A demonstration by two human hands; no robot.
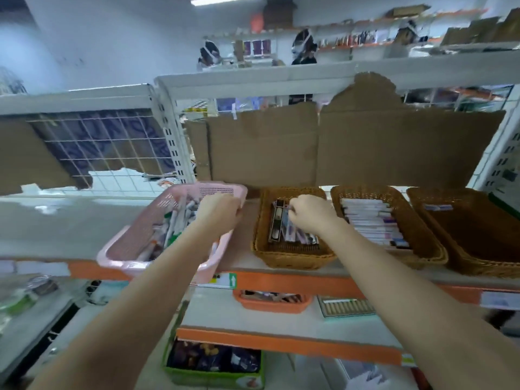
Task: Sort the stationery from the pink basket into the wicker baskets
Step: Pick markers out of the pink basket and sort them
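The pink basket (132,235) stands on the shelf at the left, holding several pens and markers. My left hand (218,213) reaches into its far right corner with fingers curled down; what they hold is hidden. To its right sits the first wicker basket (292,256) with several packaged pens lying in it. My right hand (311,216) is over that basket, fingers pinching a thin packaged pen (287,213) near its far end. A second wicker basket (422,250) holds a row of white boxed items. A third wicker basket (478,243) holds one small pack.
Brown cardboard (337,147) lines the back of the shelf behind the baskets. An orange shelf edge (295,282) runs below them. Lower shelves carry an orange tray (271,304), a flat box (346,306) and a green box (213,364). A wire grid panel (98,147) stands at left.
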